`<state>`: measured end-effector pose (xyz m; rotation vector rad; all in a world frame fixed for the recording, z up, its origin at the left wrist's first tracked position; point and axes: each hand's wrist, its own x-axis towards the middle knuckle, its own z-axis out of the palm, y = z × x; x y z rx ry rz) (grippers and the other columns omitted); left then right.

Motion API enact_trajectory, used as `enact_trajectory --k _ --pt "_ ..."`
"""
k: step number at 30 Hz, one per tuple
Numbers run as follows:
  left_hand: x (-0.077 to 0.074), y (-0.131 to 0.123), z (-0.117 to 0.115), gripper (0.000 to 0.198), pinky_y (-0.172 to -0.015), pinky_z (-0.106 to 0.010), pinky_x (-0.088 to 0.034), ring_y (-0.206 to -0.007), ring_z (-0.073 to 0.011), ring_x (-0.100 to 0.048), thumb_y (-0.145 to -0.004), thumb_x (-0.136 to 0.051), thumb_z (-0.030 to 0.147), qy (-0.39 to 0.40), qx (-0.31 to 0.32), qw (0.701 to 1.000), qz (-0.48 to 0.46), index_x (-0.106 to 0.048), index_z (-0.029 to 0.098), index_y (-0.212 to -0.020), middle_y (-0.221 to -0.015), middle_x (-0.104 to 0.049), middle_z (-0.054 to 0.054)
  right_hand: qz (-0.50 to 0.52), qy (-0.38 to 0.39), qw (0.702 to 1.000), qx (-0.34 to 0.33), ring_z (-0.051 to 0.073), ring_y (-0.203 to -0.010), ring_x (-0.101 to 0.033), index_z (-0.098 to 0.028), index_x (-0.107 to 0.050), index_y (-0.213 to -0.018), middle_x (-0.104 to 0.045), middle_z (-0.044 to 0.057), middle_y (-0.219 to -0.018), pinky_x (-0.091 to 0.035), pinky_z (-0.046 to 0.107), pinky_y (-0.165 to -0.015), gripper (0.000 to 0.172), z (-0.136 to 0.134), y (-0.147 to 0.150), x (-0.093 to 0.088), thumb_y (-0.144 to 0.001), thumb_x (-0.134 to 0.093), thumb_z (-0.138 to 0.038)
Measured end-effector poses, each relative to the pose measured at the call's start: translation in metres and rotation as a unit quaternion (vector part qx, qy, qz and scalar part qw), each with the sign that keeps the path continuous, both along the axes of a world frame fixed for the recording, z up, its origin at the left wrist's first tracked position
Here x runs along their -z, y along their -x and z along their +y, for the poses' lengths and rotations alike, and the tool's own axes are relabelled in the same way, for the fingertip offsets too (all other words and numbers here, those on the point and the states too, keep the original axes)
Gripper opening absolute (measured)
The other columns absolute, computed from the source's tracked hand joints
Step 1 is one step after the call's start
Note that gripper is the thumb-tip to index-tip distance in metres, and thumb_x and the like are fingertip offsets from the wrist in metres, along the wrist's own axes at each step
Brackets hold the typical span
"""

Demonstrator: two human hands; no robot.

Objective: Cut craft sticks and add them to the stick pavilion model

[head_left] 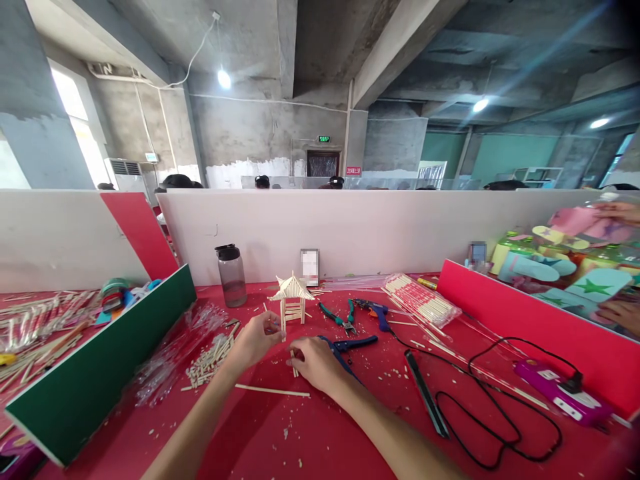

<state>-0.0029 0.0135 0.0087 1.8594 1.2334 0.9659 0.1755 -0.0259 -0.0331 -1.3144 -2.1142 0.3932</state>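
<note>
A small pavilion (291, 288) built from pale wooden sticks, with a peaked roof, stands on the red table. My left hand (257, 343) has its fingers curled in at the pavilion's front left post, apparently pinching it. Just in front, my right hand (317, 363) is closed around short wooden sticks (294, 368), partly hidden by the fingers. Blue-handled cutters (355, 343) lie beside and partly under the right hand. Left of my left hand is a pile of short cut sticks (207, 363). One longer stick (273, 390) lies nearer to me.
Behind stand a dark-lidded bottle (233, 277) and a phone (310, 267). To the right lie green-handled pliers (345, 320), a glue gun (377, 313), bagged sticks (420, 300), a utility knife (426, 393) and a corded purple power strip (563, 393). A co-worker's hand (620, 213) shows far right.
</note>
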Motion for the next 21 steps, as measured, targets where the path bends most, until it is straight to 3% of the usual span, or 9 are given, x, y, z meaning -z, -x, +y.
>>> enact_trajectory --k 5,9,13,16,21 --pt "-0.004 -0.001 -0.004 0.035 -0.058 -0.024 -0.039 -0.061 -0.0145 -0.057 -0.066 -0.070 0.036 0.049 0.030 0.997 -0.049 -0.054 0.016 -0.089 -0.067 -0.065 0.000 0.111 -0.005 0.994 0.001 0.021 -0.086 -0.068 -0.020 -0.072 -0.103 -0.074 0.006 -0.095 -0.047 0.028 -0.078 0.022 0.002 -0.009 -0.010 -0.083 -0.066 -0.025" --pt "-0.005 -0.007 -0.010 0.038 -0.056 -0.022 -0.037 -0.057 -0.0118 -0.054 -0.067 -0.071 0.035 0.080 0.065 0.993 -0.061 -0.051 0.016 -0.093 -0.063 -0.063 0.003 0.259 0.035 0.965 -0.028 0.021 -0.084 -0.068 -0.017 -0.072 -0.097 -0.074 0.006 -0.093 -0.050 0.028 -0.075 0.021 0.008 -0.012 -0.015 -0.085 -0.062 -0.030" --pt "0.003 -0.011 -0.012 0.037 -0.057 -0.022 -0.039 -0.061 -0.0137 -0.060 -0.070 -0.072 0.032 0.093 0.102 0.988 -0.068 -0.048 0.018 -0.094 -0.069 -0.067 0.000 0.340 0.107 0.934 -0.037 0.017 -0.063 -0.063 -0.015 -0.073 -0.089 -0.072 0.006 -0.081 -0.047 0.027 -0.060 0.027 0.011 -0.012 -0.013 -0.080 -0.067 -0.040" --pt "0.009 -0.013 -0.012 0.038 -0.059 -0.022 -0.042 -0.067 -0.0160 -0.065 -0.071 -0.073 0.030 0.083 0.126 0.986 -0.074 -0.045 0.019 -0.095 -0.073 -0.069 -0.001 0.376 0.150 0.913 -0.055 0.014 -0.054 -0.057 -0.015 -0.073 -0.080 -0.069 0.003 -0.071 -0.043 0.025 -0.055 0.028 0.011 -0.010 -0.013 -0.076 -0.071 -0.043" --pt "0.010 -0.015 -0.013 0.035 -0.061 -0.024 -0.046 -0.069 -0.0171 -0.067 -0.077 -0.069 0.029 0.015 0.115 0.993 -0.028 -0.046 0.020 -0.103 -0.077 -0.072 -0.002 0.416 0.155 0.895 -0.041 0.013 -0.058 -0.055 -0.015 -0.073 -0.076 -0.067 0.002 -0.070 -0.042 0.023 -0.056 0.029 0.011 -0.012 -0.015 -0.071 -0.076 -0.043"
